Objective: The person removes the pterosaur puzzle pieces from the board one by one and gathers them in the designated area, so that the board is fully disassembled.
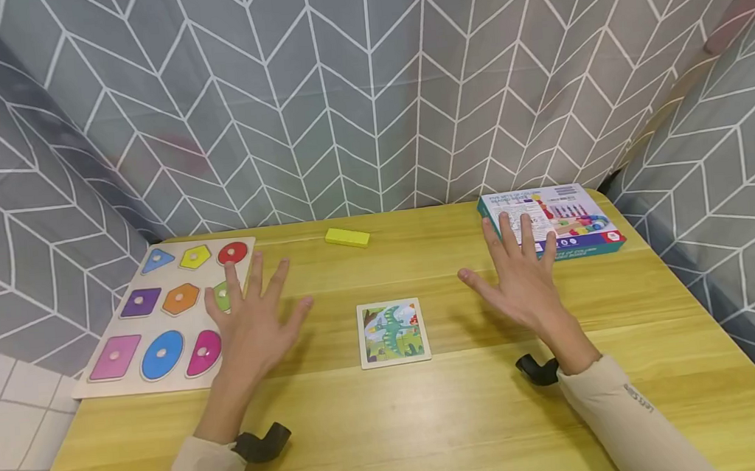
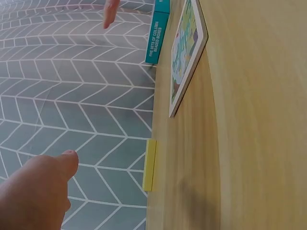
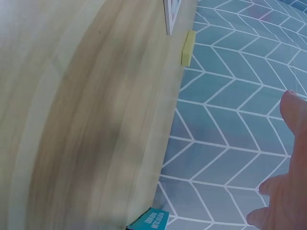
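Observation:
My left hand (image 1: pixel 256 332) is raised over the table with its fingers spread, holding nothing. In the head view it overlaps the right edge of a wooden shape puzzle board (image 1: pixel 180 310) with knobbed coloured pieces. My right hand (image 1: pixel 525 283) is likewise spread and bare, its fingertips overlapping a teal and white box (image 1: pixel 576 221) labelled as column beaded boxes. Between the hands a small square picture puzzle (image 1: pixel 394 333) with a green dinosaur lies flat. Farther back is a yellow rectangular block (image 1: pixel 347 238), which the left wrist view shows near the thumb (image 2: pixel 67 164).
The wooden table (image 1: pixel 392 426) backs onto a grey curtain (image 1: pixel 367 103) with white chevron lines, which also hangs along both sides. Black curved pieces (image 1: pixel 264 444) are worn at both wrists. White tiles (image 1: pixel 6 427) show at the lower left.

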Tool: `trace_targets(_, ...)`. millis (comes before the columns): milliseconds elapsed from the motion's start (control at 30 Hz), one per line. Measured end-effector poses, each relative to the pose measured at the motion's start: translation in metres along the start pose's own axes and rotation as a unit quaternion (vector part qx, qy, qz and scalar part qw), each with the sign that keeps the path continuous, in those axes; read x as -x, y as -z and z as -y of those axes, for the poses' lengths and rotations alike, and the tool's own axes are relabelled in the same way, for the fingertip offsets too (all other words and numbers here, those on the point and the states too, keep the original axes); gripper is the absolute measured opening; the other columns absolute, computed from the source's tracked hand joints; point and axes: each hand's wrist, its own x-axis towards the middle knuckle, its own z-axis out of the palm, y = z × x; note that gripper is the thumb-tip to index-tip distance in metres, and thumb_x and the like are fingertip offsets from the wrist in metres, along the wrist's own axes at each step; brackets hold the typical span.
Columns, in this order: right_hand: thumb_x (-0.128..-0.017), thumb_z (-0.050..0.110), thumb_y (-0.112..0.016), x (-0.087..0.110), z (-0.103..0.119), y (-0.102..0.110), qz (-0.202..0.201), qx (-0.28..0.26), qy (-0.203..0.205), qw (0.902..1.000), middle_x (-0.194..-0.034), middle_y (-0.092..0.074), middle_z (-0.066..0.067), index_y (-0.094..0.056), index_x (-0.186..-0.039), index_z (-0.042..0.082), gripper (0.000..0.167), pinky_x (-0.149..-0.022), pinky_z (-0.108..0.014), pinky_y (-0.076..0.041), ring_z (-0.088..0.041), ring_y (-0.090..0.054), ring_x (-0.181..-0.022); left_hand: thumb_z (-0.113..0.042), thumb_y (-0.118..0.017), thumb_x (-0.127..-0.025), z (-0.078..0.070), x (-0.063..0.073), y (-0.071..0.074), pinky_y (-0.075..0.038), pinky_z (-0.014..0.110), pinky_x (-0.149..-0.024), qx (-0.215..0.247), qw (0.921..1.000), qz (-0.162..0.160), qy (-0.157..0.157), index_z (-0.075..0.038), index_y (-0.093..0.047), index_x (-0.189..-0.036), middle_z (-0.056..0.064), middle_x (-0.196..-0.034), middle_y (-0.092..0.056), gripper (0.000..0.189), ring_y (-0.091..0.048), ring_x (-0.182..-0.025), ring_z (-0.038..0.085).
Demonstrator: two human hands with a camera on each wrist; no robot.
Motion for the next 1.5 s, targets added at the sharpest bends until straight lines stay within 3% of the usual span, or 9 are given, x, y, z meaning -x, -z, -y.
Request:
trace_targets(267,-0.098,0.072,-0.039,0.002,0.003,-0.003,0.013,-0.022,0.002,0.9997,-0.173,-0.001,-0.014,-0.006,-0.166,0.019,0.092,-0.116,-0.075,0.012,-0.042,0.014,-0.158,-0.063,-0.048,-0.097,-0.001,0.003,-0.006,0.004,0.08,-0.112,0.012,0.9999,0.004,-0.011,-0.027,-0.032,-0.161,0.016,-0.172,-0.013,0.075,0.004,-0.156,0.05)
trace_targets(667,-0.094,0.067,-0.054,0.003,0.014,-0.022,0.038,-0.051,0.078,0.995,-0.173,-0.01,-0.011,-0.018,-0.165,0.021,0.091,-0.118,-0.074,0.004,-0.039,0.006,-0.16,-0.061,-0.054,-0.097,-0.014,0.01,-0.022,-0.002,0.078,-0.115,0.019,0.999,0.028,-0.029,-0.032,-0.038,-0.158,0.012,-0.171,-0.02,0.07,-0.005,-0.156,0.051)
trace_targets(833,-0.093,0.062,-0.06,0.004,0.022,-0.029,0.065,-0.071,0.113,0.9889,-0.173,-0.011,-0.009,-0.019,-0.164,0.022,0.091,-0.119,-0.072,0.005,-0.037,0.004,-0.16,-0.063,-0.053,-0.097,-0.019,0.015,-0.032,-0.003,0.079,-0.114,0.021,0.9982,0.043,-0.037,-0.034,-0.037,-0.158,0.01,-0.171,-0.021,0.07,-0.009,-0.156,0.051)
trace_targets(1133,-0.091,0.054,-0.069,0.0,0.035,-0.042,0.094,-0.128,0.157,0.9749,-0.171,-0.021,-0.014,-0.027,-0.163,0.022,0.089,-0.121,-0.07,-0.002,-0.043,-0.01,-0.158,-0.066,-0.051,-0.096,-0.03,0.023,-0.046,-0.002,0.077,-0.116,0.056,0.9937,0.077,-0.06,-0.036,-0.04,-0.156,0.006,-0.171,-0.024,0.069,-0.01,-0.157,0.048)
trace_targets(1300,-0.089,0.052,-0.072,0.0,0.044,-0.05,0.125,-0.154,0.163,0.9665,-0.171,-0.019,-0.015,-0.028,-0.162,0.023,0.09,-0.12,-0.071,-0.005,-0.043,-0.011,-0.158,-0.066,-0.053,-0.095,-0.036,0.028,-0.057,-0.003,0.075,-0.117,0.072,0.9896,0.101,-0.073,-0.037,-0.041,-0.156,0.003,-0.17,-0.025,0.069,-0.012,-0.157,0.046)
trace_targets(1500,-0.089,0.048,-0.074,0.002,0.051,-0.058,0.151,-0.189,0.168,0.9556,-0.17,-0.024,-0.015,-0.039,-0.158,0.023,0.082,-0.119,-0.071,-0.007,-0.044,-0.013,-0.157,-0.066,-0.056,-0.093,-0.041,0.034,-0.065,-0.004,0.075,-0.116,0.071,0.9887,0.103,-0.082,-0.037,-0.043,-0.155,0.004,-0.168,-0.03,0.069,-0.015,-0.156,0.046)
